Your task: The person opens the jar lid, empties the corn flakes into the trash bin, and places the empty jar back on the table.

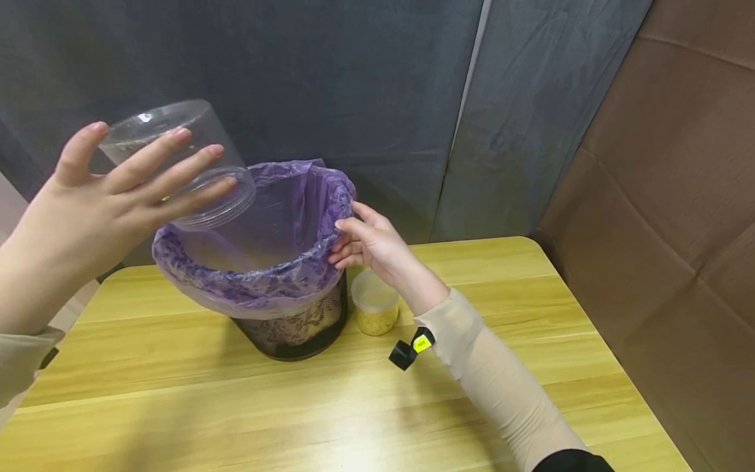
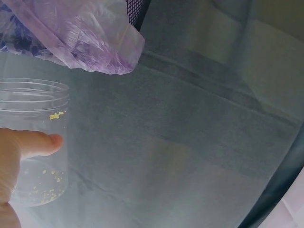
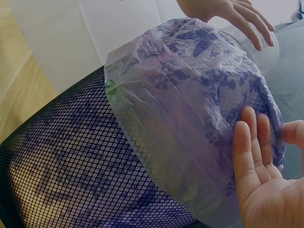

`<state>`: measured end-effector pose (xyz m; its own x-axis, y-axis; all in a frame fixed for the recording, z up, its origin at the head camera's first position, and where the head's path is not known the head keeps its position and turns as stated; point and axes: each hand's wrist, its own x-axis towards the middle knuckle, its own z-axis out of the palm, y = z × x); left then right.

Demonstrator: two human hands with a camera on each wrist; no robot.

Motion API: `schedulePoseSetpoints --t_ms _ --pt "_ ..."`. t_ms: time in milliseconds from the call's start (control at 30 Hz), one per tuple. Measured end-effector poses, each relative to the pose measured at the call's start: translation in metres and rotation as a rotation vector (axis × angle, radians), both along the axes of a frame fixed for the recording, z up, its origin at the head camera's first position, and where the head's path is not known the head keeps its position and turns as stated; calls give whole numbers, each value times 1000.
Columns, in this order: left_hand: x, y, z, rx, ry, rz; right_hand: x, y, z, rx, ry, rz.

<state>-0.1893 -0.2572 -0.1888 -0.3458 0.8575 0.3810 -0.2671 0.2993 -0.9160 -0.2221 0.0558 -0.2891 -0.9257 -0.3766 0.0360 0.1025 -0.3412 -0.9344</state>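
There are two clear jars (image 1: 206, 126) (image 1: 375, 311); one mesh bin (image 1: 297, 331); one purple liner (image 1: 253, 290); one table (image 1: 501, 314).

Left grip (image 1: 115, 200) raised, fingers (image 1: 177, 173) splayed; right grip (image 1: 374, 244) pinching, thumb (image 1: 355, 228) opposed to fingers, right forearm (image 1: 501, 377) extended obliquely.

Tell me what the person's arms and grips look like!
The left sleeve and right sleeve are beige. On the right one is a small black attachment with a bright yellow label, its writing too small to read. Black material shows farther up. The left grip and right grip are bare.
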Motion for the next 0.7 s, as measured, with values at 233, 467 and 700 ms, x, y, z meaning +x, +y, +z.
schedulePoseSetpoints --t_ms 233,467,700 --pt "2 10 10 140 -491 -425 0 -1 -1 -1 0 2" --pt "-2 12 9 110 -484 -425 -1 0 -2 -2 -6 -10" --pt "-4 11 9 107 -486 -424 0 0 -2 1 5 -7"
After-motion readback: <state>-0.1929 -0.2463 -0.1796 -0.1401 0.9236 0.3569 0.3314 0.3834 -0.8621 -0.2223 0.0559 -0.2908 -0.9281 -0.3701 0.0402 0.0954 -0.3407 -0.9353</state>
